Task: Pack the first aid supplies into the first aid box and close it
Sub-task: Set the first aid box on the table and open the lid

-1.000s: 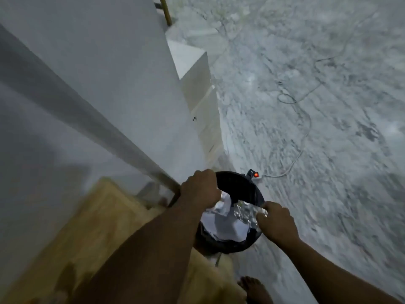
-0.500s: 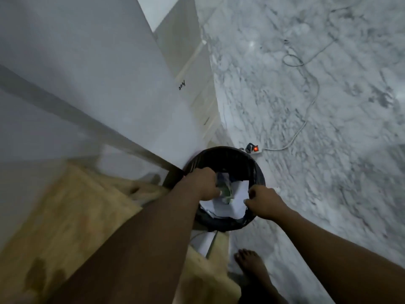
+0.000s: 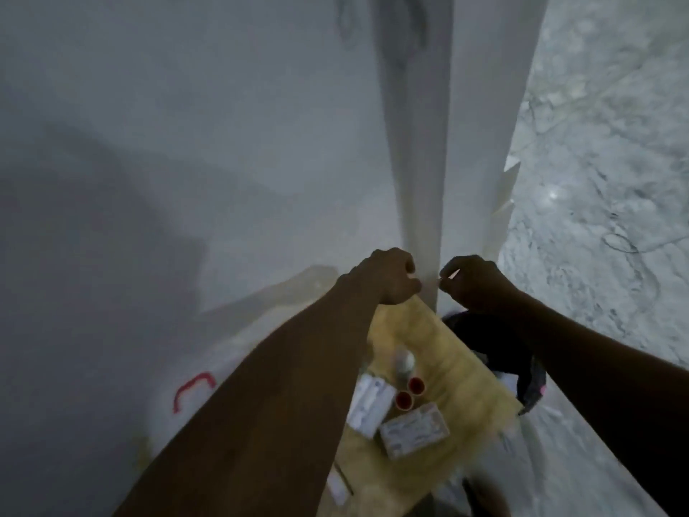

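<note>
My left hand (image 3: 387, 276) and my right hand (image 3: 475, 281) are raised side by side in front of a white wall corner, fingers pinched. A thin pale strip (image 3: 432, 282) seems to stretch between them; blur hides what it is. Below on the wooden table (image 3: 466, 371) lie a white carton (image 3: 414, 429), a white pack (image 3: 369, 408), two red-capped items (image 3: 409, 392) and a small white bottle (image 3: 404, 361). The white first aid box with a red handle (image 3: 194, 389) sits at the left, mostly behind my left forearm.
A black bin (image 3: 484, 339) stands on the floor just right of the table, under my right forearm. Marble floor (image 3: 604, 218) fills the right side. The white wall (image 3: 186, 143) rises close ahead. A small card (image 3: 337, 488) lies near the table's front.
Both hands have left the black bin and risen to the wall corner. My view has swung left, so the table with the supplies and the first aid box now shows.
</note>
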A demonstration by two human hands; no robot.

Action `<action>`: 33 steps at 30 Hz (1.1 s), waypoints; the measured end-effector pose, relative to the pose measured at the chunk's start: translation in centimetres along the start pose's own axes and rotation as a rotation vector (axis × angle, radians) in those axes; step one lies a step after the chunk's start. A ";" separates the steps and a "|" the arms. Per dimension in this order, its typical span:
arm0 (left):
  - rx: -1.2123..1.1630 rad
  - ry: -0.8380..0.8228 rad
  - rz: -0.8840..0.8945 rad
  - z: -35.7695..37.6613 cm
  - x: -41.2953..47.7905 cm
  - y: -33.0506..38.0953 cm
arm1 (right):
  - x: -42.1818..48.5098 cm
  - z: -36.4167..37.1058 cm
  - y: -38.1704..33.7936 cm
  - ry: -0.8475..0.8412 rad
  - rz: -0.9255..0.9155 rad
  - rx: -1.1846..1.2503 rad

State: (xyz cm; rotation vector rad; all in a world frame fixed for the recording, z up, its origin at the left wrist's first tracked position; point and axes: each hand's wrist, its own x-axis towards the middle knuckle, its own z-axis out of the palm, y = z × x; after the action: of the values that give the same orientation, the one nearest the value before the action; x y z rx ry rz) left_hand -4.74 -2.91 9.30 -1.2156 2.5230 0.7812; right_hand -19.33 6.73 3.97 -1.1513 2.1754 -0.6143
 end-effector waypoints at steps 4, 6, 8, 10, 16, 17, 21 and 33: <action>-0.082 0.231 -0.117 -5.2 -8.5 -8.2 | -2.5 3.4 -11.7 -0.066 -0.210 -0.019; -0.130 0.336 -0.206 -6.4 -12.8 -12.9 | -4.0 6.4 -16.8 -0.094 -0.304 0.001; -0.183 0.436 -0.312 -6.4 -17.0 -17.6 | -5.7 9.8 -20.9 -0.133 -0.388 0.001; -0.247 0.514 -0.420 -5.3 -20.9 -21.8 | -7.4 13.5 -23.5 -0.194 -0.446 0.000; -0.398 0.674 -0.682 2.3 -27.4 -30.4 | -10.5 23.8 -23.7 -0.241 -0.473 0.014; -0.425 0.687 -0.720 3.8 -27.6 -31.3 | -10.6 25.2 -23.0 -0.217 -0.454 0.010; -0.523 0.799 -0.808 8.6 -26.7 -33.1 | -10.4 29.3 -19.9 -0.078 -0.430 0.013; -0.598 1.028 -0.748 14.4 -23.3 -34.0 | -8.3 34.9 -16.7 0.014 -0.520 0.196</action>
State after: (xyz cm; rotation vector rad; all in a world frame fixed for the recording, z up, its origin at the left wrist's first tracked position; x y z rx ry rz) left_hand 36.09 2.92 -5.16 -3.1490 2.0274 0.8338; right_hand 17.94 0.95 -8.01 -1.6128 1.7727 -1.0297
